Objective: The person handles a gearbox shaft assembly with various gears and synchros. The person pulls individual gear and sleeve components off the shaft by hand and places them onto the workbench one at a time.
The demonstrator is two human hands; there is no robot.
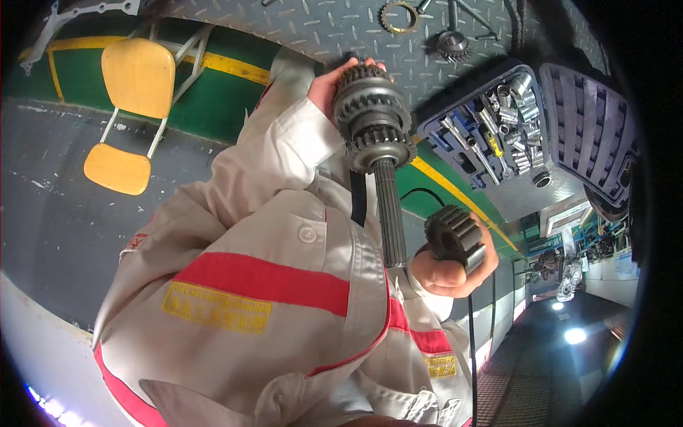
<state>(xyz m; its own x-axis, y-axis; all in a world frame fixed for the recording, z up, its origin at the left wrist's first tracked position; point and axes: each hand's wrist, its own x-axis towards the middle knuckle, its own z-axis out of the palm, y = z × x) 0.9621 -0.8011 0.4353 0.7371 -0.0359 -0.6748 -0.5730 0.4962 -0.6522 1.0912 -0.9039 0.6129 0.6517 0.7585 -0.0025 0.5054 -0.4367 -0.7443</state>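
Observation:
My left hand (326, 91) is wrapped around the far, geared end of a transmission shaft (388, 206). Several dark toothed gears (375, 107) are stacked on that end, and they hide most of my fingers. The bare splined end of the shaft points toward my body. My right hand (455, 274) grips a separate dark metal gear (455, 235) between thumb and fingers, to the right of the splined end and apart from it.
Beyond my hands lies a metal tread-plate bench top (313, 25) with a brass-coloured toothed ring (399, 17) and a geared part (454, 46). An open socket set case (484, 128) with several sockets is at the right, its ribbed lid (590, 128) beside it. A wooden chair (137, 77) stands left.

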